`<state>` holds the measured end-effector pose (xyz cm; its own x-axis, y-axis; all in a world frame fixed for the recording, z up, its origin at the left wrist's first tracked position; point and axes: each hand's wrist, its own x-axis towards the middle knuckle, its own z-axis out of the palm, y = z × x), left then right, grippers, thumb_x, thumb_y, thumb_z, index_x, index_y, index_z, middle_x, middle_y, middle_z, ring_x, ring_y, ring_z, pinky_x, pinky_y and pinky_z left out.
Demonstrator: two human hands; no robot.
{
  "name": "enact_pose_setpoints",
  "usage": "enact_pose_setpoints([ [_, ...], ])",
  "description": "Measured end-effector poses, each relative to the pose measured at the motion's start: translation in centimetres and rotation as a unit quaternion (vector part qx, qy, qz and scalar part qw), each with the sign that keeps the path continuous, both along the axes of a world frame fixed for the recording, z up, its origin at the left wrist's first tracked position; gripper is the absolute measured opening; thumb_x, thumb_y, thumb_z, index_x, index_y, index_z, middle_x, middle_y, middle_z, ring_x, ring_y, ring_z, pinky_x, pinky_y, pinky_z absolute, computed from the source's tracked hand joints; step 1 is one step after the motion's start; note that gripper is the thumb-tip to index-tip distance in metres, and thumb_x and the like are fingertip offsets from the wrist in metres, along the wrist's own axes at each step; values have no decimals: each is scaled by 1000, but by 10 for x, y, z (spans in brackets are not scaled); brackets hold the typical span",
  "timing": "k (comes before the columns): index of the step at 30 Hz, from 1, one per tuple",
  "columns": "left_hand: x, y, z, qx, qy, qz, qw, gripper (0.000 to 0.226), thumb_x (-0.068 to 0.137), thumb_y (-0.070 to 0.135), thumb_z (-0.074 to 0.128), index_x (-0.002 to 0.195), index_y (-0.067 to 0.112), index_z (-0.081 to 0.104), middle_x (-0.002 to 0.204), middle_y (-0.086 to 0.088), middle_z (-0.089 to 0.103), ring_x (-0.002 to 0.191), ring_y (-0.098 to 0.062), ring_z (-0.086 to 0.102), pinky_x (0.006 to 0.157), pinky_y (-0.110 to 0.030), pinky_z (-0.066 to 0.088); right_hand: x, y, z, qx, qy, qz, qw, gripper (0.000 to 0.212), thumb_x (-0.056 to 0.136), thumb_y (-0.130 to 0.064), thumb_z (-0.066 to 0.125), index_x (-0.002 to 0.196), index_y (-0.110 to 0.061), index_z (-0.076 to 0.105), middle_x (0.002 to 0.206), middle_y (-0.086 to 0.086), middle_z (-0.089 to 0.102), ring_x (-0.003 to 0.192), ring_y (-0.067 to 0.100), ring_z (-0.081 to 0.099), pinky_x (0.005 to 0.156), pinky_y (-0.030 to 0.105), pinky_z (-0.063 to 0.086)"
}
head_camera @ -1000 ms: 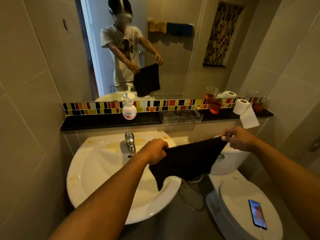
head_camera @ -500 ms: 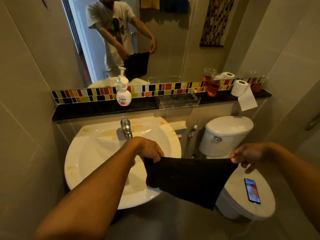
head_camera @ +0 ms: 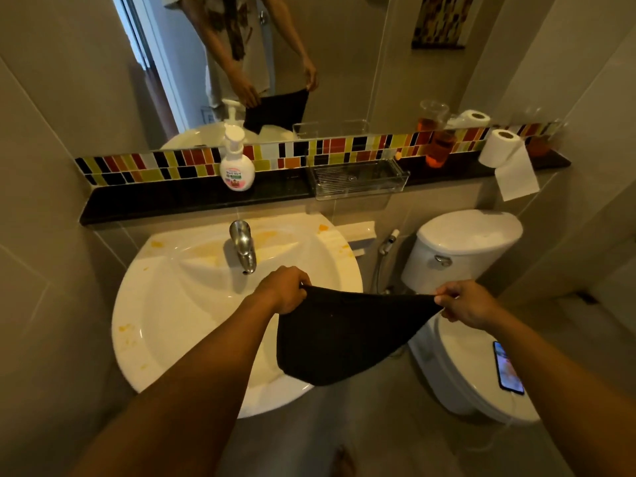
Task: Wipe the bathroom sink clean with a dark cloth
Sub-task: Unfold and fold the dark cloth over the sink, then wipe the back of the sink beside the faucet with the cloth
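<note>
The white sink [head_camera: 179, 321] sits low at centre-left, with orange-yellow stains on its rim and behind the chrome tap [head_camera: 243, 248]. A dark cloth [head_camera: 339, 339] hangs stretched between both hands over the sink's right edge. My left hand [head_camera: 284, 289] pinches its left top corner above the basin. My right hand [head_camera: 464, 302] pinches the right top corner, out over the gap between sink and toilet. The cloth's lower edge sags in a curve and hides part of the sink's front right rim.
A black ledge [head_camera: 165, 201] behind the sink carries a soap pump bottle [head_camera: 236, 165], a clear tray [head_camera: 358, 179], an orange-filled jar [head_camera: 437, 149] and a toilet roll [head_camera: 500, 148]. A toilet [head_camera: 461, 380] stands at right with a phone [head_camera: 508, 368] on its lid. Tiled walls close in on both sides.
The view has tilted downward and the cloth came lower with both hands, from ledge height to just above the basin. My right hand has drawn in slightly toward the sink.
</note>
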<state>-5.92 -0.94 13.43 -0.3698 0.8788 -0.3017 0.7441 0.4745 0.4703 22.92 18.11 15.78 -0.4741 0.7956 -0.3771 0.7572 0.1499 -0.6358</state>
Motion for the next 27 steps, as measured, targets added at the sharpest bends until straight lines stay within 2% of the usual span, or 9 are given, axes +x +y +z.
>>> enact_pose_setpoints([
  [2,-6,9,-9,4,14,19,1000,27,90,14,55,113,17,68,111,-10,68,97,-27,63,88,-43,53,-13,10,-9,3,12,-3,1000,16,91,-5,58,80,-14,65,81,11,65,73,21,61,60,24,49],
  [4,-11,16,-18,6,27,40,999,27,90,15,54,114,17,68,111,-9,68,98,-27,64,88,-42,53,-23,18,-18,12,11,6,1000,15,91,-6,58,83,-16,66,82,7,65,78,20,61,65,26,50],
  [10,-24,33,-49,-5,47,82,996,26,91,19,52,112,20,67,110,-7,68,96,-24,64,87,-41,54,-51,49,-52,23,12,16,1000,11,90,-7,60,89,-14,68,89,8,67,92,28,64,89,41,51],
  [16,-42,50,-64,-8,59,99,993,25,91,18,49,107,16,69,107,-8,69,93,-25,64,82,-38,54,-83,72,-78,37,24,4,999,15,91,-6,59,99,-3,70,101,17,68,100,29,61,87,33,44],
  [21,-49,50,-76,-74,57,67,993,21,91,23,55,109,21,67,110,-5,66,94,-22,63,84,-36,53,-96,67,-102,26,-4,10,1000,15,93,-8,56,100,-5,69,105,19,68,104,34,61,89,37,45],
  [24,-46,45,-85,-100,46,77,991,26,92,29,55,116,23,62,116,-7,62,100,-24,60,86,-36,50,-100,55,-114,17,-20,1,1000,25,93,-10,55,116,-4,63,121,21,62,116,38,56,97,41,43],
  [27,-43,41,-87,-73,48,91,992,35,92,35,54,125,23,51,121,-5,59,107,-24,57,91,-38,48,-106,40,-118,9,-10,6,1000,40,94,-12,54,134,-6,49,138,22,47,126,39,47,104,45,38],
])
